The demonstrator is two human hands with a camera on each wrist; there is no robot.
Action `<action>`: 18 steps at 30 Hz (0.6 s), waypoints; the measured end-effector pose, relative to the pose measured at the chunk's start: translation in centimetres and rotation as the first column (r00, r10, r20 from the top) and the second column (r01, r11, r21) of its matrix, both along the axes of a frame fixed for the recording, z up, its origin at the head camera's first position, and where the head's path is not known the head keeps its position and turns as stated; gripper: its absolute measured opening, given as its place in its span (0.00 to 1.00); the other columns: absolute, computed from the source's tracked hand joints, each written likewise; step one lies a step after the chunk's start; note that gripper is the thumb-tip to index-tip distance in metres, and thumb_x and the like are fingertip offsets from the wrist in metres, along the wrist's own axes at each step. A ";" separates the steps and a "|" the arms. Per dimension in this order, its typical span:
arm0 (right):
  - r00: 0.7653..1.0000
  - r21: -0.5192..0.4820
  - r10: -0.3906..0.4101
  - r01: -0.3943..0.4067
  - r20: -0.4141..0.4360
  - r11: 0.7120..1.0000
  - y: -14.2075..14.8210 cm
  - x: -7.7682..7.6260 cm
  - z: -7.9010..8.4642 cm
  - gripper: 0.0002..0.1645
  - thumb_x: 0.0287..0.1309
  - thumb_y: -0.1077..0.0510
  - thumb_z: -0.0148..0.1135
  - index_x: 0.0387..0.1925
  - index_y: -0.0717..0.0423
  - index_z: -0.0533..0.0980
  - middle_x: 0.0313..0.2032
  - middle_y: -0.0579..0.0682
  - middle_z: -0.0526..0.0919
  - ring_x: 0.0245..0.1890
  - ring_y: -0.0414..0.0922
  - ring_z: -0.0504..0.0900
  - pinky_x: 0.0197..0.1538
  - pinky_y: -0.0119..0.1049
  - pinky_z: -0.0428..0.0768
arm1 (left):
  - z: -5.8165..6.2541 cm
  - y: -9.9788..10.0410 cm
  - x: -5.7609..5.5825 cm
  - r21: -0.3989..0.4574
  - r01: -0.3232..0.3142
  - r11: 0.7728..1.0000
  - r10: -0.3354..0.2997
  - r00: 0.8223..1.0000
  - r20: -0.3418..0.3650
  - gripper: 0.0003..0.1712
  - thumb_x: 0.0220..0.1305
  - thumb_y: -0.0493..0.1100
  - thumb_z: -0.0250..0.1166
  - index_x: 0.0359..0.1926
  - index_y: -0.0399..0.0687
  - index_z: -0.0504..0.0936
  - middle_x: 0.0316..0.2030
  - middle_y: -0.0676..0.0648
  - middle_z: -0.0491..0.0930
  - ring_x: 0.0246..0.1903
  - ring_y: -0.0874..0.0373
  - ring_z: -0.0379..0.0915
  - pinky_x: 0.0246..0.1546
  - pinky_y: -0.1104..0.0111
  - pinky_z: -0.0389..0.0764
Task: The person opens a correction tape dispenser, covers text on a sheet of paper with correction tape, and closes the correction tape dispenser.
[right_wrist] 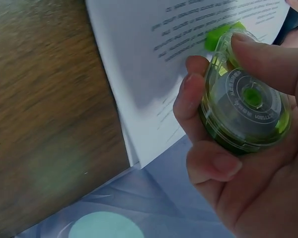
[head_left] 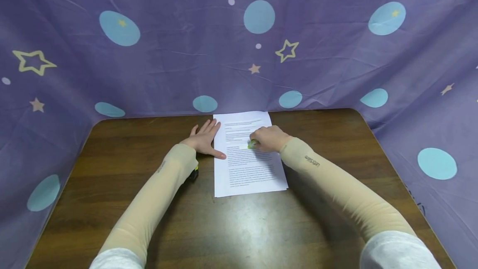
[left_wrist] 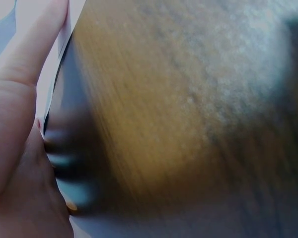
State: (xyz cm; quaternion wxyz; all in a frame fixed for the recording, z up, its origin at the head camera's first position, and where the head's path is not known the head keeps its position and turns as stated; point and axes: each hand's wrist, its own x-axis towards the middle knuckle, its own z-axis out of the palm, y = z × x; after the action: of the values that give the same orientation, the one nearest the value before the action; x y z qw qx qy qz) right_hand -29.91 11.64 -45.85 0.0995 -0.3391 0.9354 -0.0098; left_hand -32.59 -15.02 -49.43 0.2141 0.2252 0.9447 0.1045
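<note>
1. Just right of centre in the head view, your right hand (head_left: pixel 269 138) holds a clear and green tape dispenser (right_wrist: pixel 243 106), with its fingers curled round the body.
2. At the right of the right wrist view, your thumb presses on the top of the dispenser, while its bright green tip (right_wrist: pixel 216 39) points toward the upper middle, over the printed lines; whether it touches the page you cannot tell.
3. Left of centre in the head view, your left hand (head_left: pixel 201 140) lies with fingers straight and spread, gripping nothing. Its thumb reaches onto the left margin of the printed sheets (head_left: pixel 248 161).
4. Down the left side of the left wrist view, you see that thumb beside the page edge; the rest is mostly blurred.
5. Across the middle of the head view, the sheets lie on the brown wooden worktop (head_left: pixel 142 148), below both your hands at their lower part, their far edge by the purple curtain (head_left: pixel 179 53).
6. From the lower corners of the head view, your beige sleeves (head_left: pixel 151 198) reach inward; a small dark item (head_left: pixel 193 174) with a yellow patch shows beside the left one, too hidden to identify.
</note>
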 end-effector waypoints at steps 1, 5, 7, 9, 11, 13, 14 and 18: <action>1.000 0.002 -0.004 0.004 0.005 1.000 0.2 0.0 -0.1 0.10 0.55 0.59 0.60 0.21 0.49 0.71 0.19 0.41 0.69 0.22 0.40 0.68 0.21 0.36 0.68 | 0.2 0.0 0.1 0.002 0.005 1.000 -0.005 1.000 -0.004 0.76 0.36 0.78 0.66 0.74 0.49 0.33 0.73 0.44 0.27 0.71 0.48 0.20 0.65 0.43 0.30; 1.000 0.001 -0.013 0.013 0.012 1.000 0.9 -0.1 -0.1 0.11 0.54 0.60 0.60 0.20 0.48 0.69 0.19 0.41 0.69 0.21 0.39 0.68 0.20 0.34 0.66 | 0.5 0.1 0.4 0.005 0.010 1.000 -0.010 1.000 -0.012 0.75 0.37 0.77 0.66 0.74 0.49 0.33 0.73 0.44 0.29 0.71 0.48 0.22 0.65 0.42 0.31; 1.000 0.001 -0.016 0.016 0.010 1.000 1.2 -0.1 -0.2 0.11 0.55 0.60 0.60 0.20 0.48 0.70 0.20 0.41 0.70 0.22 0.39 0.68 0.20 0.35 0.67 | 0.4 0.1 0.4 -0.001 0.015 1.000 -0.015 1.000 -0.015 0.76 0.37 0.78 0.65 0.74 0.48 0.33 0.73 0.44 0.28 0.71 0.47 0.21 0.64 0.42 0.31; 1.000 0.005 -0.020 0.020 0.008 1.000 1.5 -0.1 -0.2 0.10 0.55 0.59 0.61 0.21 0.48 0.72 0.20 0.41 0.71 0.22 0.40 0.68 0.21 0.36 0.68 | 0.3 0.0 0.3 -0.008 0.018 1.000 -0.018 1.000 -0.017 0.76 0.36 0.79 0.64 0.74 0.49 0.32 0.73 0.44 0.28 0.71 0.48 0.21 0.64 0.42 0.31; 1.000 0.009 -0.020 0.020 0.003 1.000 1.8 -0.1 -0.3 0.09 0.55 0.58 0.62 0.22 0.48 0.72 0.21 0.41 0.71 0.22 0.40 0.68 0.22 0.37 0.68 | 0.1 0.0 0.3 -0.013 0.020 1.000 -0.020 1.000 -0.021 0.77 0.35 0.80 0.64 0.74 0.49 0.32 0.73 0.44 0.27 0.71 0.48 0.21 0.64 0.42 0.31; 1.000 0.009 -0.022 0.022 -0.002 1.000 2.0 -0.1 -0.3 0.09 0.55 0.58 0.63 0.22 0.48 0.72 0.21 0.41 0.71 0.23 0.40 0.68 0.22 0.37 0.69 | 0.0 0.0 0.2 -0.015 0.018 1.000 -0.018 1.000 -0.019 0.77 0.35 0.80 0.63 0.74 0.50 0.31 0.73 0.45 0.27 0.71 0.49 0.20 0.64 0.42 0.31; 1.000 0.007 -0.025 0.025 -0.002 1.000 2.1 -0.1 -0.3 0.10 0.54 0.58 0.62 0.21 0.49 0.72 0.21 0.42 0.71 0.22 0.40 0.68 0.22 0.37 0.68 | -0.1 0.0 0.1 -0.010 0.016 1.000 -0.016 1.000 -0.017 0.77 0.35 0.80 0.64 0.74 0.50 0.31 0.73 0.45 0.27 0.71 0.49 0.20 0.64 0.42 0.31; 0.999 0.003 -0.042 0.042 0.002 0.999 2.6 -0.1 -0.2 0.12 0.54 0.58 0.62 0.20 0.48 0.69 0.19 0.42 0.68 0.21 0.40 0.66 0.22 0.36 0.66 | -0.2 -0.1 0.0 0.005 0.010 1.000 -0.010 1.000 -0.005 0.77 0.35 0.79 0.64 0.74 0.50 0.32 0.73 0.45 0.26 0.71 0.49 0.19 0.64 0.42 0.30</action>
State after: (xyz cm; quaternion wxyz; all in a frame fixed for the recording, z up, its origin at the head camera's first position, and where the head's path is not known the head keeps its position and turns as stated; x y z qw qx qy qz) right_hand -29.98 14.27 -46.05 0.1009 -0.3194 0.9422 -0.0110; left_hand -32.56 -15.07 -49.63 0.2115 0.2309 0.9438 0.1054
